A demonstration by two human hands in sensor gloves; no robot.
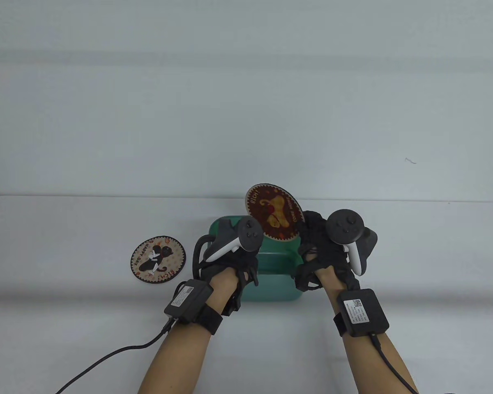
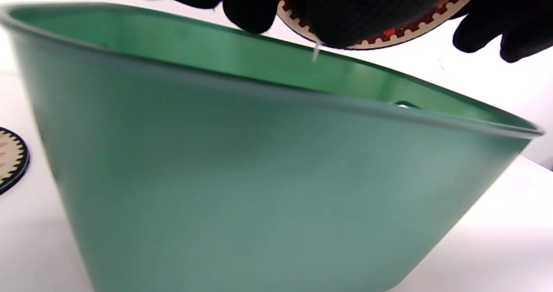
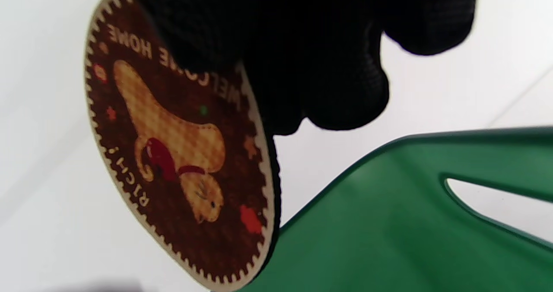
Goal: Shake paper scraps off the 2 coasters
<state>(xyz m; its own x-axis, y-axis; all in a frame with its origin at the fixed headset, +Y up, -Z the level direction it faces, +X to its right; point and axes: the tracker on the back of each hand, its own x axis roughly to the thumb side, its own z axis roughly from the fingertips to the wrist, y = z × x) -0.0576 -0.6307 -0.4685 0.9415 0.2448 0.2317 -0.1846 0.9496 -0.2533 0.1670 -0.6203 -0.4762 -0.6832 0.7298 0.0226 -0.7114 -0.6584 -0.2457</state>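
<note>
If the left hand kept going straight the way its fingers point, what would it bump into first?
Probably the coaster tilted over the green bin. The left hand points away from the person, over the bin, and its fingers look right beside the coaster's edge. Depth is hard to judge.

In your table view the green bin (image 1: 271, 283) is mostly hidden behind both hands; you see only part of its near wall and a corner at the upper left. The left hand (image 1: 234, 262) covers its own fingers, so you cannot tell what they touch. The right hand (image 1: 324, 254) hides the right edge of the raised coaster (image 1: 274, 213). On the flat coaster (image 1: 158, 259) the white scraps (image 1: 153, 257) are too small to count. Your left wrist view cuts that coaster off at the left edge and blurs the bin's wall. Your right wrist view hides the raised coaster's top under black glove
</note>
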